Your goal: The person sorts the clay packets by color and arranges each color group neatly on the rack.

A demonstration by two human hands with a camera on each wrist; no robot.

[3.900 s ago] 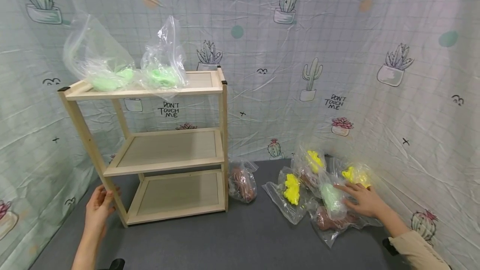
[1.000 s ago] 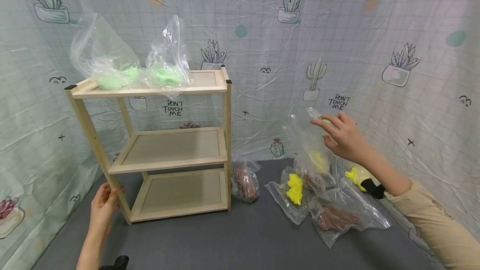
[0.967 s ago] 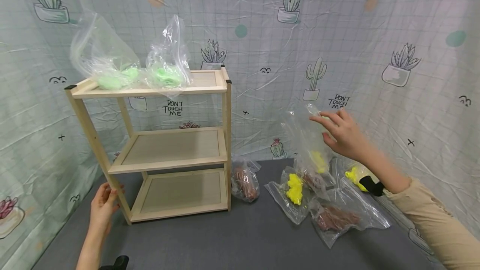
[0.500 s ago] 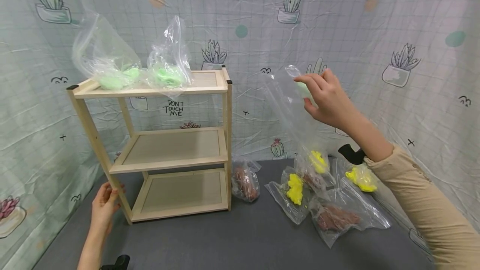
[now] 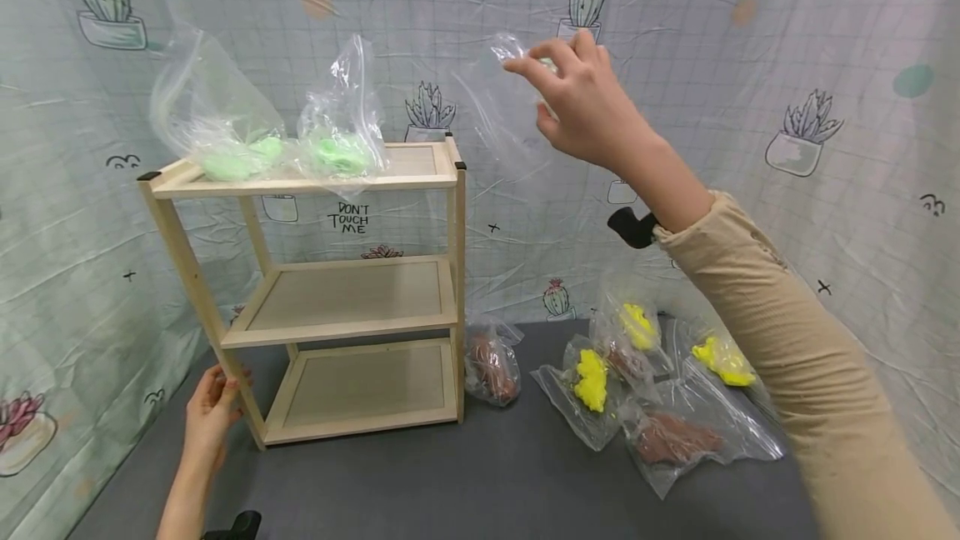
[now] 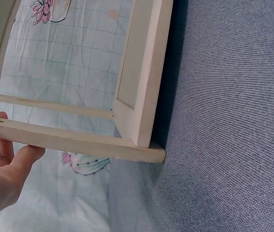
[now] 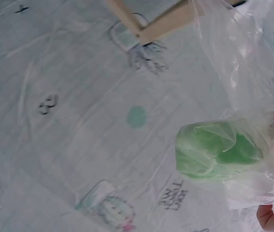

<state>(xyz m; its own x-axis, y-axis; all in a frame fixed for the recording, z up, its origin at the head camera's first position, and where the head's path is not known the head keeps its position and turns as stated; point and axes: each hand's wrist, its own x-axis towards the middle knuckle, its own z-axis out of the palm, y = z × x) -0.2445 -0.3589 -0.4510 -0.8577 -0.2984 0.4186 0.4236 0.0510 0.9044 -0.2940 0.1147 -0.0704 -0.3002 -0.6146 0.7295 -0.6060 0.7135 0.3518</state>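
My left hand point(image 5: 208, 415) grips the front left post of a three-tier wooden shelf point(image 5: 341, 332), low down; in the left wrist view the thumb lies on one side of the post point(image 6: 69, 139) and fingers on the other. Raised to the right of the shelf's top, my right hand point(image 5: 588, 102) pinches a clear zip bag point(image 5: 498, 111). A pale green lump point(image 7: 219, 150) shows inside that bag in the right wrist view. Two more clear bags with green contents, a left one point(image 5: 236, 161) and a right one point(image 5: 341, 152), stand on the top tier.
Beside the shelf's right post lies a bag with reddish-brown contents point(image 5: 491, 365). Further right, several bags lie in a loose group, with yellow contents point(image 5: 591, 382) or brown contents point(image 5: 678, 438). A cactus-print curtain point(image 5: 675, 65) hangs behind the grey table point(image 5: 420, 490).
My right hand has picked the green bag from the group on the right and carried it up and left towards the shelf's top. My left hand still holds the post.
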